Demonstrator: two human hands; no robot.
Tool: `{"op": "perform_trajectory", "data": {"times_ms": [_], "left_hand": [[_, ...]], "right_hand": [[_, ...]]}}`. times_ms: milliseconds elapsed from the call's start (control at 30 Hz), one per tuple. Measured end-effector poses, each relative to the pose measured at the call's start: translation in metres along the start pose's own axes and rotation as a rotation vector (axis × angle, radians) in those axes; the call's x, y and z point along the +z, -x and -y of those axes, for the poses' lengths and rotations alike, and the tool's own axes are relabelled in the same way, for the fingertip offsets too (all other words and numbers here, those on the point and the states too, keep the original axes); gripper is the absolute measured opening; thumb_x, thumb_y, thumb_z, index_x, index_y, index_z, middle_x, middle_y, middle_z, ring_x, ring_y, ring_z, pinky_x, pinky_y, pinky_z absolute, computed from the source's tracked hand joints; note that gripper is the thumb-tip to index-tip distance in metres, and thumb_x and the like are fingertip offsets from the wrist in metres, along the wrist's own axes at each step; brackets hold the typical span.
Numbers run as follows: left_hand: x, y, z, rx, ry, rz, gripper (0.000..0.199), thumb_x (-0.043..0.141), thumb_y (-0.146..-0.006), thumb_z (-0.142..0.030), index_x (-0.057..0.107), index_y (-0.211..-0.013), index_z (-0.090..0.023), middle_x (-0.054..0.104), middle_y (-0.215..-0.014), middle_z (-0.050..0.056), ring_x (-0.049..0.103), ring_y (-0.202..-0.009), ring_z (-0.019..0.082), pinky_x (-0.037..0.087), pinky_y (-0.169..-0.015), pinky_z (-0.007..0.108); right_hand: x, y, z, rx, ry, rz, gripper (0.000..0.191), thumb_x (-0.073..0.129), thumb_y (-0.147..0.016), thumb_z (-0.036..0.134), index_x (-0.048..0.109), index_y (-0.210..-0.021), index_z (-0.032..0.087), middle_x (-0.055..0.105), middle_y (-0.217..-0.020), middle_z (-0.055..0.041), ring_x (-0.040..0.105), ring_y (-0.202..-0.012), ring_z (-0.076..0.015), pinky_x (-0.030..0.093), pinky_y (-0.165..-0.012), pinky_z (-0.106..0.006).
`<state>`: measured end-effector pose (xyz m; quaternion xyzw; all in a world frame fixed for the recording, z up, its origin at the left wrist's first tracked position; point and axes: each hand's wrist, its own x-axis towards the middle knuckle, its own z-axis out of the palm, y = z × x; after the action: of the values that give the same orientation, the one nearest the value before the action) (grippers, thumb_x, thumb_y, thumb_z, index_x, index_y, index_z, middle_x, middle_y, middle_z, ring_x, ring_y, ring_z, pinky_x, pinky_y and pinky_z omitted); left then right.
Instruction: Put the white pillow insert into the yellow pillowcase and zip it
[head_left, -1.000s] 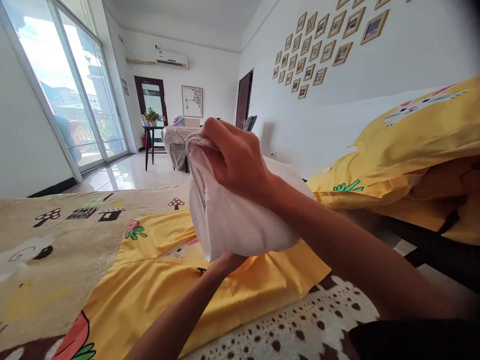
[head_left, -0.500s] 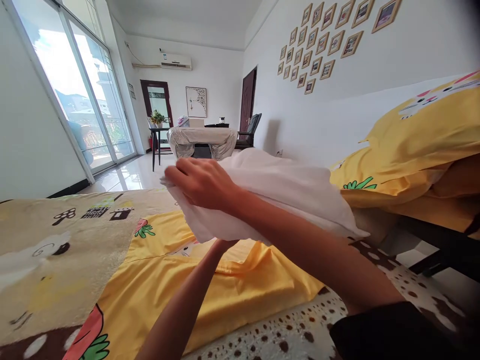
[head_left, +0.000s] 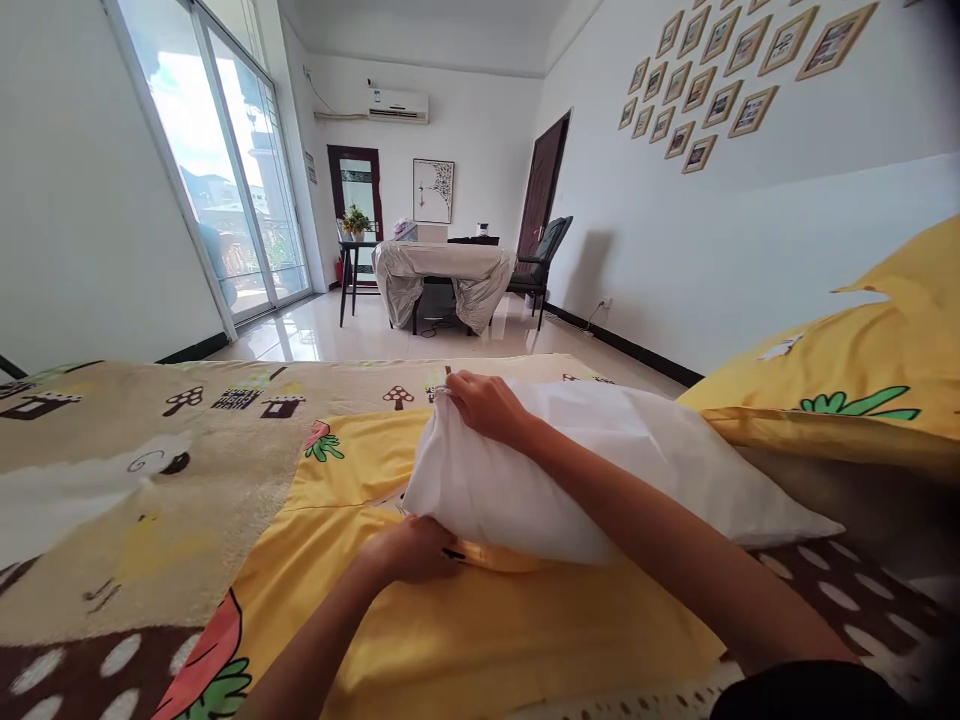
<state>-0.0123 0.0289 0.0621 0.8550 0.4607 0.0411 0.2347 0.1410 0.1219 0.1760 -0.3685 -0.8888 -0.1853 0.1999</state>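
Observation:
A white pillow lies slantwise over a yellow pillowcase spread on the bed. My right hand grips the pillow's far left corner, fingers closed on the white cloth. Lower down, my left hand is at the pillow's near left corner, its fingers curled round the yellow cloth at the pillowcase's opening; part of them is hidden beneath the edge. The pillow's left end is over the opening, and its other end points right.
The bed has a beige patterned blanket. More yellow bedding is heaped at the right. Beyond the bed stand a covered table, a black chair and a plant stand.
The pillow has come down onto the pillowcase, with my right hand lowered on its corner. My left hand, hidden beneath the pillow before, now shows at the case's edge. The view has shifted left.

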Motion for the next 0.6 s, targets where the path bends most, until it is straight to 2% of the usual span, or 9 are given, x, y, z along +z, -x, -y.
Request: {"op": "perform_trajectory", "data": {"times_ms": [100,200,267,333,400,433,467,533,600], "left_hand": [[-0.012,0.009,-0.005,-0.029,0.002,0.074,0.027,0.057,-0.072,-0.029,0.068,-0.095,-0.019,0.07,-0.105,0.01,0.063,-0.097,0.03,0.048,-0.079,0.035],[-0.036,0.03,-0.01,-0.074,-0.008,0.004,0.035,0.054,-0.08,-0.041,0.065,-0.105,-0.019,0.067,-0.111,0.012,0.06,-0.105,0.031,0.045,-0.083,0.037],[-0.054,0.043,-0.01,-0.195,-0.039,-0.174,0.037,0.046,-0.085,-0.047,0.065,-0.097,-0.017,0.068,-0.101,0.013,0.062,-0.096,0.03,0.045,-0.078,0.038],[-0.067,0.049,-0.009,-0.357,-0.054,-0.476,0.042,0.04,-0.088,-0.052,0.061,-0.091,-0.016,0.068,-0.092,0.012,0.063,-0.087,0.03,0.045,-0.074,0.04],[-0.07,0.044,-0.005,-0.4,0.041,-0.753,0.048,0.043,-0.086,-0.057,0.055,-0.106,-0.015,0.065,-0.1,0.012,0.061,-0.093,0.029,0.045,-0.076,0.04],[-0.068,0.039,-0.003,-0.366,0.135,-0.826,0.055,0.047,-0.084,-0.059,0.049,-0.117,-0.016,0.063,-0.109,0.013,0.059,-0.099,0.028,0.045,-0.079,0.039],[-0.063,0.032,-0.001,-0.316,0.239,-0.834,0.065,0.052,-0.08,-0.06,0.041,-0.127,-0.016,0.06,-0.116,0.013,0.058,-0.105,0.027,0.046,-0.082,0.038],[-0.049,0.017,0.004,-0.226,0.383,-0.721,0.075,0.062,-0.074,-0.057,0.037,-0.132,-0.016,0.059,-0.119,0.013,0.056,-0.107,0.027,0.046,-0.083,0.036],[-0.036,0.004,0.007,-0.203,0.422,-0.598,0.063,0.067,-0.07,-0.051,0.049,-0.12,-0.017,0.063,-0.109,0.01,0.058,-0.099,0.027,0.046,-0.078,0.035]], "right_hand": [[-0.003,-0.005,-0.015,0.059,0.002,0.0,0.015,0.04,-0.092,0.019,0.054,-0.089,0.016,0.062,-0.085,-0.0077,0.052,-0.065,-0.0183,0.023,-0.057,-0.028],[-0.004,-0.007,-0.026,0.104,0.004,-0.012,0.016,0.04,-0.093,0.021,0.054,-0.088,0.016,0.062,-0.083,-0.0081,0.052,-0.066,-0.0187,0.024,-0.058,-0.028],[-0.005,-0.009,-0.026,0.12,-0.025,-0.03,0.016,0.04,-0.093,0.022,0.053,-0.085,0.017,0.061,-0.081,-0.0071,0.051,-0.066,-0.0183,0.026,-0.059,-0.027],[-0.005,-0.011,-0.021,0.119,-0.093,-0.055,0.016,0.041,-0.092,0.024,0.051,-0.081,0.018,0.059,-0.077,-0.0054,0.049,-0.064,-0.0173,0.027,-0.059,-0.027],[-0.005,-0.013,-0.013,0.118,-0.198,-0.093,0.018,0.043,-0.091,0.026,0.049,-0.076,0.019,0.056,-0.073,-0.0033,0.046,-0.063,-0.0161,0.028,-0.059,-0.026],[-0.005,-0.014,-0.008,0.12,-0.26,-0.114,0.019,0.044,-0.09,0.027,0.048,-0.074,0.019,0.054,-0.071,-0.0022,0.045,-0.062,-0.0155,0.028,-0.06,-0.026],[-0.005,-0.014,-0.004,0.126,-0.33,-0.132,0.02,0.045,-0.09,0.028,0.047,-0.072,0.019,0.053,-0.068,-0.001,0.044,-0.062,-0.0147,0.029,-0.06,-0.025],[-0.006,-0.015,0.004,0.138,-0.482,-0.146,0.022,0.047,-0.088,0.03,0.046,-0.069,0.019,0.05,-0.064,0.0014,0.042,-0.061,-0.0131,0.03,-0.06,-0.024],[-0.008,-0.014,0.009,0.139,-0.619,-0.125,0.022,0.049,-0.085,0.031,0.047,-0.067,0.018,0.048,-0.062,0.0029,0.041,-0.06,-0.0119,0.031,-0.061,-0.023]]}}
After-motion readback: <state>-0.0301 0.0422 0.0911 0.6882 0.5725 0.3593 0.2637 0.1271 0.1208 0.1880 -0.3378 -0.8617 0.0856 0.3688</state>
